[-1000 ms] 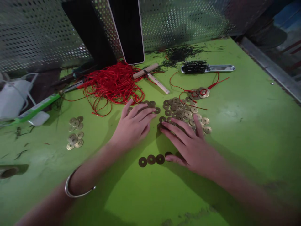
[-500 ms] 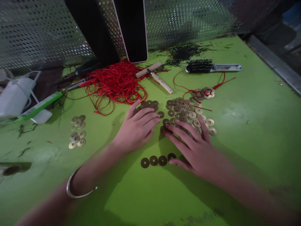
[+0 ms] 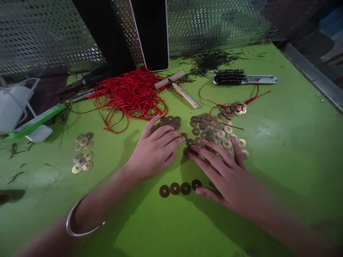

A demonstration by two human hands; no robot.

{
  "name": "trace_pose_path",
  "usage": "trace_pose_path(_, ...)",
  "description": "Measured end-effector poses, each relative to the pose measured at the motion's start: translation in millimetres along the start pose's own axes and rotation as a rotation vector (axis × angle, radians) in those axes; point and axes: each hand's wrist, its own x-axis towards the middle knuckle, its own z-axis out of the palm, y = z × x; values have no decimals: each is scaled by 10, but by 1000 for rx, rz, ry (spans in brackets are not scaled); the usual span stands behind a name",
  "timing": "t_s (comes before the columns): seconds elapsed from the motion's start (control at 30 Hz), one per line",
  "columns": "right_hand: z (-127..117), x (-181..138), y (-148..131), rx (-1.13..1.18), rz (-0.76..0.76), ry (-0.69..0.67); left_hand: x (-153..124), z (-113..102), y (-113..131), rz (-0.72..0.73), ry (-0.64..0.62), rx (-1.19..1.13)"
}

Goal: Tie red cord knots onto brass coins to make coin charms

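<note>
My left hand (image 3: pixel 154 150) lies flat on the green table (image 3: pixel 281 142), fingers spread, its tips on a small cluster of brass coins (image 3: pixel 171 122). My right hand (image 3: pixel 225 171) also lies flat with fingers apart, covering the near edge of a larger heap of holed brass coins (image 3: pixel 214 130). Its thumb rests beside a short row of dark coins (image 3: pixel 178 188) laid in a line. Neither hand grips anything. A silver bangle (image 3: pixel 80 225) circles my left wrist.
A tangle of red cord (image 3: pixel 128 94) lies behind the hands. Coins strung on red cord (image 3: pixel 234 108), a black brush (image 3: pixel 242 77), wooden sticks (image 3: pixel 178 87), a dark tablet (image 3: pixel 150 34) against perforated metal, another coin group (image 3: pixel 81 155) and a white object (image 3: pixel 13 107) at left.
Both hands stay flat on the coins with only slight shifts. The view has drifted a little, so everything sits slightly lower in the picture.
</note>
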Motion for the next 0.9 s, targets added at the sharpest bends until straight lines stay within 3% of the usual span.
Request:
trace_pose_path(0.43,-6,5,-22,10,1,16,-10,-6,-11,32,22,-23)
trace_pose_path(0.73,19,2,-8,-20,-14,17,22,7,-1,-122,119,21)
trace_pose_path(0.9,31,7,-5,-15,-5,23,10,18,6,-126,72,32)
